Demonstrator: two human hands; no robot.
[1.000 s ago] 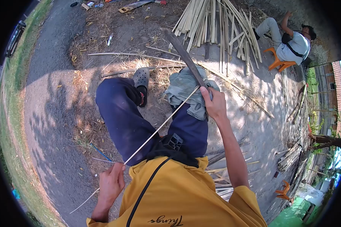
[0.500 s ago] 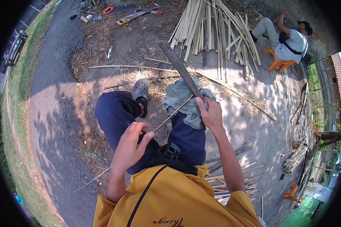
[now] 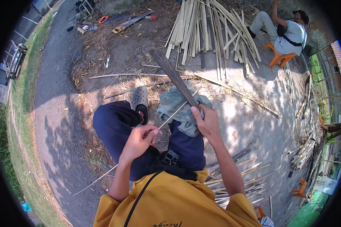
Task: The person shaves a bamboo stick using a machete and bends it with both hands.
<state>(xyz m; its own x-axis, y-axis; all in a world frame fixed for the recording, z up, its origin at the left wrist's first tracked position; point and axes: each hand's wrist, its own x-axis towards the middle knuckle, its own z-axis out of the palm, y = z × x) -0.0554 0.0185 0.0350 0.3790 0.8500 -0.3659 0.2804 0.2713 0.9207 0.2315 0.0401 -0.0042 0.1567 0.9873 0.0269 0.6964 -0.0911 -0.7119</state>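
Observation:
A long dark blade [image 3: 172, 73] rises toward the upper left from my right hand [image 3: 208, 121], whose fingers are wrapped round its lower end. Beneath the blade, a grey-green cloth [image 3: 178, 108] is draped over my right knee. A thin pale strip [image 3: 174, 113] crosses under or against the blade near the cloth; which of the two is hard to make out. My left hand [image 3: 140, 142] pinches this strip above my lap, and its far end trails past my left wrist to the lower left.
Many split strips [image 3: 195, 30] lie fanned out ahead, with more strips [image 3: 242, 181] at my right side. Saws [image 3: 130, 22] rest on the ground at upper left. A seated person [image 3: 288, 36] is on an orange stool [image 3: 276, 58] at upper right. A grey clog [image 3: 140, 98] covers my left foot.
My left hand has moved from the lower left up along the strip toward the blade and closed on it. The strip's near end now extends beyond the blade. The view has shifted slightly.

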